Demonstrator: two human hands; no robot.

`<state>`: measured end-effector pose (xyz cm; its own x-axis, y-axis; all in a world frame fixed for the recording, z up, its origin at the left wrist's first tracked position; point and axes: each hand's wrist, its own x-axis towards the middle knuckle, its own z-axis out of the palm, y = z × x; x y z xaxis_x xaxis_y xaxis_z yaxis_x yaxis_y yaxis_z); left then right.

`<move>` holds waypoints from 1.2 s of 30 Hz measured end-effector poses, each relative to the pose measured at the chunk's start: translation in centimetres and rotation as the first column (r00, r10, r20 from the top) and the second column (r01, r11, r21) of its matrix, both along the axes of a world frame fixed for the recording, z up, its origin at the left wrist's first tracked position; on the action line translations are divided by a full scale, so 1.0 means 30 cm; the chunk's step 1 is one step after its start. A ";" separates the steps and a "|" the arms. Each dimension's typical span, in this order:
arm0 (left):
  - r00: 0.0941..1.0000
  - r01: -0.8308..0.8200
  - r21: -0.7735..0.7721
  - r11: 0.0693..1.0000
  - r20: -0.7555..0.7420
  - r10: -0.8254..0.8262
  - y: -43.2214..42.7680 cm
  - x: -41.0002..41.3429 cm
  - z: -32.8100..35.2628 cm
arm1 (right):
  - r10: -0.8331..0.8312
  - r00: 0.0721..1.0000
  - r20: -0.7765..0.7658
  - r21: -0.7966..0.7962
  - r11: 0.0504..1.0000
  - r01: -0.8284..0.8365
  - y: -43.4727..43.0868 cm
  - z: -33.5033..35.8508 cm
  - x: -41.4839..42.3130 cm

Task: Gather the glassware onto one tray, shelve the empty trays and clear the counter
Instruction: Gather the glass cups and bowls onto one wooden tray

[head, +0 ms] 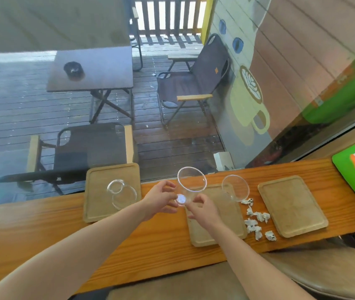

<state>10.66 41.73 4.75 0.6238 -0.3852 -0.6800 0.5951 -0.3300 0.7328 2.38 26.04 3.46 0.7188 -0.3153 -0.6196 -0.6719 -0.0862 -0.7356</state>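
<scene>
Forearms come up from six o'clock and meet over the table [129,245], where I have one clear glass [188,187] held between both hands. My left hand [161,199] curls in from nine o'clock of the glass, its fingers [168,186] bent round the lower wall; my right hand [203,210] sits at five o'clock of the base with the fingertips [198,198] touching it. Both grips are pinching the glass low down, near its thick round foot, and the rim tilts away toward twelve o'clock. It appears lifted clear of the wood, between the left tray [92,204] and the middle tray [228,221].

I judge it light, rigid and slick, and it will break if knocked. The heavy base is the safest place to hold; the thin rim is not.

At three o'clock of my right hand, crumpled paper scraps [256,221] lie on the table between the middle tray and the right tray [291,208], which carries nothing. Farther out, a second glass [236,190] stands tilted at the far corner of the middle tray. At ten o'clock, a glass jug [122,193] rests on the left tray.
</scene>
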 end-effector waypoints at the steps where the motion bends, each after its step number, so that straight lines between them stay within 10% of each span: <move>1: 0.999 -0.042 -0.017 0.999 0.008 0.042 0.027 0.020 0.024 | -0.001 1.000 0.024 -0.003 1.000 0.001 0.018 0.019 0.032; 12: 0.921 -0.307 -0.136 0.942 0.207 0.330 0.322 0.246 0.300 | -0.134 0.975 0.178 0.443 0.895 0.043 0.266 0.297 0.395; 17: 0.888 -0.403 -0.201 0.893 0.151 0.435 0.448 0.300 0.317 | -0.086 0.996 0.016 0.635 0.771 0.056 0.364 0.370 0.505; 30: 0.962 -0.239 -0.320 0.917 0.052 0.269 0.765 0.381 0.270 | 0.148 0.977 -0.153 0.763 0.646 0.022 0.494 0.334 0.596; 36: 0.936 -0.186 -0.208 0.960 0.262 0.237 0.880 0.372 0.237 | 0.378 0.921 0.092 0.532 0.764 -0.366 0.586 0.259 0.620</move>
<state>21.82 68.13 11.86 0.8595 -0.3209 -0.3978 0.3977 -0.0688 0.9149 20.98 43.61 11.23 0.6968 0.3551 -0.6231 -0.6836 0.0657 -0.7269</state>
